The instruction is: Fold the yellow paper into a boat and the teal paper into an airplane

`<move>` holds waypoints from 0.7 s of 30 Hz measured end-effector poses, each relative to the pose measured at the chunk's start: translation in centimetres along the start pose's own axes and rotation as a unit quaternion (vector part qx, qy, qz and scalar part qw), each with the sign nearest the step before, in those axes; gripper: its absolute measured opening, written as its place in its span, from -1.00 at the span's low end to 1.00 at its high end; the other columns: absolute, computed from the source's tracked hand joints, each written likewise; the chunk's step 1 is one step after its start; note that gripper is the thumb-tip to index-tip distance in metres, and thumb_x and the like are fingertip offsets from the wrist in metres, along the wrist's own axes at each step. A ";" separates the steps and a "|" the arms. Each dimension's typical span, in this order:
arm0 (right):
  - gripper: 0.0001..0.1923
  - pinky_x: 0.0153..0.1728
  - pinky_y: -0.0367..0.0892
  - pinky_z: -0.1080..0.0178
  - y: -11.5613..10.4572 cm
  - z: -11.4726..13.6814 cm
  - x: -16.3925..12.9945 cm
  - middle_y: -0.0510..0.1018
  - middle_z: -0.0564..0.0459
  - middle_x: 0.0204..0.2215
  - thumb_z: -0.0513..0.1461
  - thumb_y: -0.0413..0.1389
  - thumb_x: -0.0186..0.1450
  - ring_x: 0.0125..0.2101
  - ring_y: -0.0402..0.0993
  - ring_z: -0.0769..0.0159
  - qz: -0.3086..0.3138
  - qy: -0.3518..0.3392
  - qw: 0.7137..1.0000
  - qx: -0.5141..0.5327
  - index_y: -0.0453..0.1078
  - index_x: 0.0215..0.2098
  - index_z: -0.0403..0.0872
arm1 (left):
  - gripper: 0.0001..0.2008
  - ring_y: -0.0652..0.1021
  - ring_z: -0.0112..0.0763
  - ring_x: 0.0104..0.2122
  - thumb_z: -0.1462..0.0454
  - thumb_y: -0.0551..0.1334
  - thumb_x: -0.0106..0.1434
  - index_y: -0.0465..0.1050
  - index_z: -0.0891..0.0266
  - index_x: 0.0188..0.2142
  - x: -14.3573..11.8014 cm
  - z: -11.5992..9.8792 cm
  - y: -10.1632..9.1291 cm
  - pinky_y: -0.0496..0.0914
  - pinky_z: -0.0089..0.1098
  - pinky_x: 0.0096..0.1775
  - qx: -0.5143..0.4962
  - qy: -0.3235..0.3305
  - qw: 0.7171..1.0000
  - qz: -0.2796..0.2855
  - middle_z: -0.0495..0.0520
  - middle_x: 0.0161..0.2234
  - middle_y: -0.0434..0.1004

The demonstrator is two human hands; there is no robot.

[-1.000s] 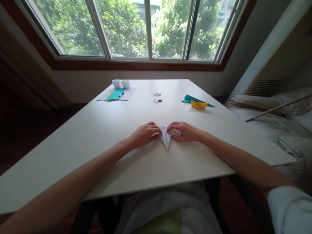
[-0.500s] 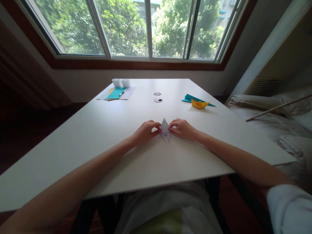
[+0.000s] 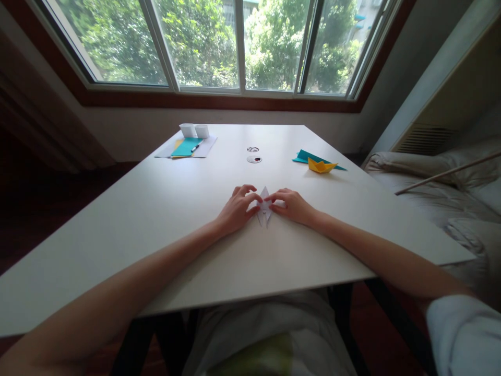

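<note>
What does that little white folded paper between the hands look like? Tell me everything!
The white folded paper is small, thin and creased into a narrow pointed shape, one tip aimed away from the person, another toward them. It lies on the white table near the middle. The left hand and right hand pinch it from either side with their fingers. Finer folds are too small to tell.

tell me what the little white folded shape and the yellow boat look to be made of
White folded shape: thin matte paper, judging by its sharp creases and flat points. Yellow boat: likely coloured craft paper, matte, with crisp folded edges. Both are small, so texture is unclear.
</note>
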State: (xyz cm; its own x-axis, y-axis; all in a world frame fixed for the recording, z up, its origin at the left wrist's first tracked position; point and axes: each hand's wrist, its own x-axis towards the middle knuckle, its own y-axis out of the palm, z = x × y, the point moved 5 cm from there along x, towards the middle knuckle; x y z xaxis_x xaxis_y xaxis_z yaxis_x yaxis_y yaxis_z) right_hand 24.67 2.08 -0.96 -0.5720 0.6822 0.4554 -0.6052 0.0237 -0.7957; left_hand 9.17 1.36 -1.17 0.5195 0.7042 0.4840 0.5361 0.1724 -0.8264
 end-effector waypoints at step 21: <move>-0.59 -0.03 0.28 0.17 -0.6 1.3 -0.4 0.44 -0.12 -0.06 -0.10 0.06 0.22 -0.06 0.37 0.19 0.110 -0.054 0.991 -0.049 0.35 -0.01 -0.08 | -0.59 0.41 -0.32 -0.04 0.45 0.02 0.18 0.37 0.16 -0.02 -0.3 -0.3 -0.8 0.30 -0.30 -0.02 0.029 0.126 0.978 0.163 0.08 -0.06 0.45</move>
State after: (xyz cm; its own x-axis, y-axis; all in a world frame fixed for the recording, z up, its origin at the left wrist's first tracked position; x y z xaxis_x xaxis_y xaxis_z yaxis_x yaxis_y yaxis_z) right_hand 24.56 0.88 -0.17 -0.7437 0.5961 0.3027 -0.4054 -0.0421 -0.9132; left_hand 8.76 0.86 -0.53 0.8087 0.5366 0.2410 0.2787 0.0112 -0.9603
